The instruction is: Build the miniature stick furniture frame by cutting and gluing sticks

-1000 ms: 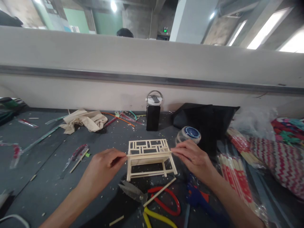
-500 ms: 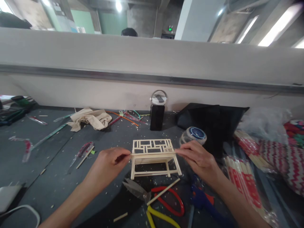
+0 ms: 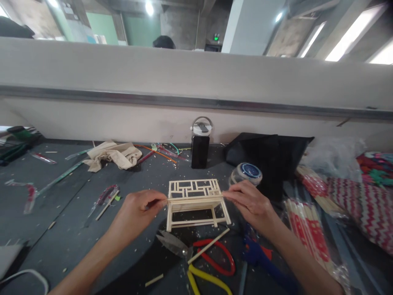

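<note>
A small frame of pale wooden sticks (image 3: 196,211) stands on the dark table, with a lattice panel at its back. A thin stick (image 3: 195,198) lies across the frame, level with both hands. My left hand (image 3: 139,211) pinches the stick's left end between thumb and fingers. At the right end, my right hand (image 3: 250,200) pinches it the same way. Just in front of the frame are cutters with grey blades (image 3: 173,244) and red and yellow handles, with a loose stick (image 3: 208,246) resting over them.
A black phone (image 3: 200,152) leans upright behind the frame. A clear jar (image 3: 247,174), a blue tool (image 3: 258,252) and packs of sticks (image 3: 307,229) are right. A beige cloth (image 3: 113,155) lies back left. Small scraps dot the table.
The whole view has shifted slightly, so things appear a little further left. Both hands keep their pinch at the ends of the stick.
</note>
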The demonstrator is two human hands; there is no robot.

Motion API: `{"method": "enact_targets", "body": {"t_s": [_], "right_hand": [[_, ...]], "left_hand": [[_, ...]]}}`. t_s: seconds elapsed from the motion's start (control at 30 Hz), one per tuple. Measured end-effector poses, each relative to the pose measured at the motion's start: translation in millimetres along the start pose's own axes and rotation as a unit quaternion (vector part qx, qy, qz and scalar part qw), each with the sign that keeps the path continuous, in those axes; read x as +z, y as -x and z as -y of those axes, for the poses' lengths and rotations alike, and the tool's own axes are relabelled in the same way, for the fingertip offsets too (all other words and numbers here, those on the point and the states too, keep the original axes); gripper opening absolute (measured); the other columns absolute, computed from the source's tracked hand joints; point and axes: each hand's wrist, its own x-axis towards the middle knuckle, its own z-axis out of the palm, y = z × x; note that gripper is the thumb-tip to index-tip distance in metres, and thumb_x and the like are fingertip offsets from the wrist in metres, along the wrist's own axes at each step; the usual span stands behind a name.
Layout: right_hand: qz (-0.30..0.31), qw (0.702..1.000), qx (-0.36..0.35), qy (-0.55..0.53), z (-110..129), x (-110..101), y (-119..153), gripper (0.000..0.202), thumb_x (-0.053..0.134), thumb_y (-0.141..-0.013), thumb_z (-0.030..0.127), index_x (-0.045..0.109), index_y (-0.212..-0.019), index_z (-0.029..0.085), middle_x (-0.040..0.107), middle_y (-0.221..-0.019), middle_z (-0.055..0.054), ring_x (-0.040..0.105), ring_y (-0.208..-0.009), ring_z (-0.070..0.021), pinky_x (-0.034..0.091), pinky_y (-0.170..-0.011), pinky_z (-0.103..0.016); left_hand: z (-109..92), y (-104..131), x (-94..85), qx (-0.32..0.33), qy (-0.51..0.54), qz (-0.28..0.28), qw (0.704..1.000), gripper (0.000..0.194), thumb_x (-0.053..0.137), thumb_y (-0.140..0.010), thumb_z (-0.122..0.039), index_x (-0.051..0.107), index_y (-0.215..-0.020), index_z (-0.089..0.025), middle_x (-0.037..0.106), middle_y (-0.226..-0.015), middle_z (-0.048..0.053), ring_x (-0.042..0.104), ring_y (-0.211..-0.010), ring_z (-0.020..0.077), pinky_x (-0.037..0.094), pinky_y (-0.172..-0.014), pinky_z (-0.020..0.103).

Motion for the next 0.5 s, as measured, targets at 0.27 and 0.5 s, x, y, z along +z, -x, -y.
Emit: {"method": "enact_targets", "body": {"t_s": [0.27,0.5], "right_hand": [[-0.004,1.0,-0.014,0.003,-1,1,1,0.026,0.049,-0.091,0.008,0.07,-0.1,0.021,0.063,-0.086,-0.006,0.058,-0.08,-0.0184,0.051,-0.071,-0.032],[0.002,1.0,-0.017,-0.004,-3,2,2,0.03,0.048,-0.089,0.005,0.069,-0.102,0.022,0.062,-0.086,-0.006,0.055,-0.082,-0.0192,0.05,-0.069,-0.032]], "left_hand": [[1,-1,-4.4,-0.036,-0.026,0.045,0.998,0.018,0.053,-0.087,-0.027,0.071,-0.088,-0.021,0.074,-0.085,0.0,0.067,-0.074,0.0154,0.047,-0.065,0.022],[-23,-1,-15.7,-0.055,-0.268,0.051,0.96,0.026,0.051,-0.09,-0.033,0.068,-0.079,-0.017,0.07,-0.076,0.005,0.065,-0.071,0.0223,0.042,-0.058,0.029]]}}
